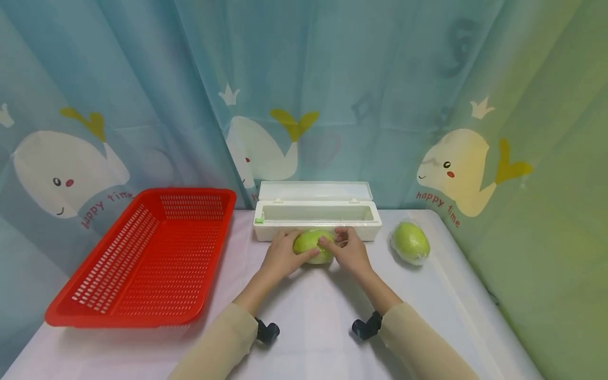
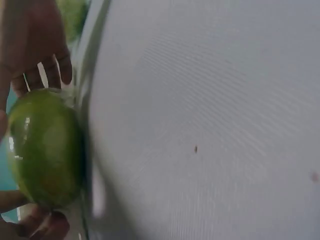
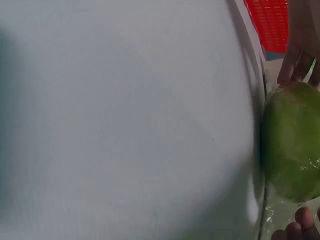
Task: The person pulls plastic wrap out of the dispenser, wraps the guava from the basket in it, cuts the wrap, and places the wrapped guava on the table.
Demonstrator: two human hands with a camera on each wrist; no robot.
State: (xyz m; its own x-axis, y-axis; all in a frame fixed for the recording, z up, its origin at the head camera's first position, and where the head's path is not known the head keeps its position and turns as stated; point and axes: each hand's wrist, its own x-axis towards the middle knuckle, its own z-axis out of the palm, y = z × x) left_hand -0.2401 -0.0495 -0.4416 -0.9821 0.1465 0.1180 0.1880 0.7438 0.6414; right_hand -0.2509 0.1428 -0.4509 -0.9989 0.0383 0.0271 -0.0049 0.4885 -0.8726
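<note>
An oval green fruit [image 1: 314, 246] in clear plastic film lies between both hands, just in front of a white film dispenser box [image 1: 317, 232]. My left hand [image 1: 283, 255] grips its left end, the thumb along its near side. At the other end is my right hand [image 1: 350, 251], its thumb on the fruit and its curled fingers at the film. Glossy film shows over the fruit [image 2: 46, 147] in the left wrist view. The fruit [image 3: 294, 142] also shows in the right wrist view, with right fingertips [image 3: 303, 218] close to its end.
The dispenser's lid [image 1: 315, 191] stands raised, with a green slider [image 1: 259, 220] at its left. A second wrapped green fruit [image 1: 410, 243] lies at the right. On the left sits a red basket [image 1: 142, 323]. A whale-print curtain [image 1: 332, 79] hangs behind the white-covered table [image 1: 313, 338].
</note>
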